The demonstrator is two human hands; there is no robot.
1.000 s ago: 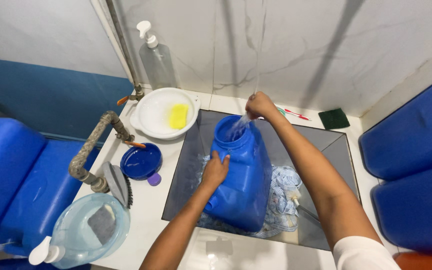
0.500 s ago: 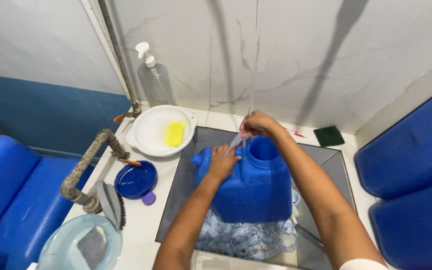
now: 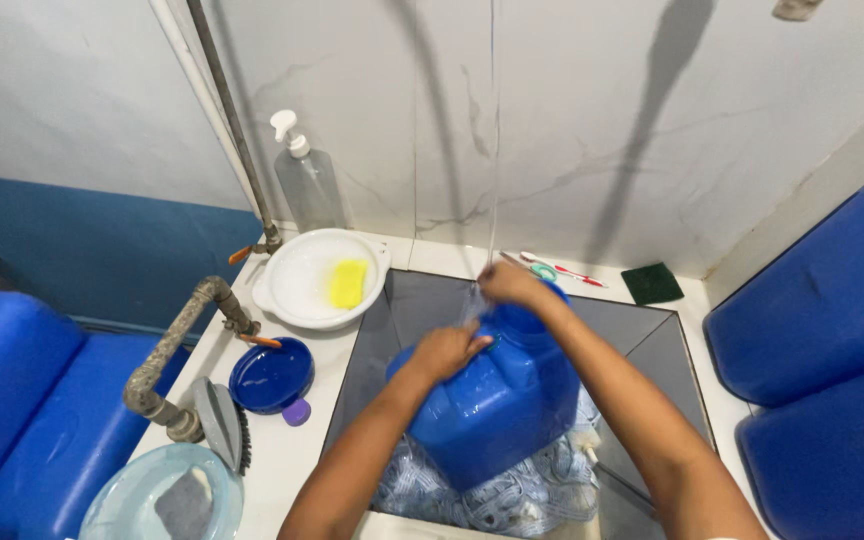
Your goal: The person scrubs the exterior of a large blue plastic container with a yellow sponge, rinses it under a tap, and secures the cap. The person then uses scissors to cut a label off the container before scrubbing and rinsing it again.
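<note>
A large blue plastic jerrycan stands tilted in a dark sink basin, on top of a blue-and-white patterned cloth. My left hand presses against the can's upper left shoulder. My right hand is at the can's open mouth, fingers closed around a thin clear stream or tube that comes down from above into the opening.
A white bowl holding a yellow sponge sits left of the sink, beside a clear pump bottle. A blue lid, a scrub brush, a metal tap pipe and a pale blue tub lie on the left. Big blue containers stand at right.
The view has moved closer and the can has shifted left and tipped more upright. My left hand slid from its side up to its shoulder near the mouth.
</note>
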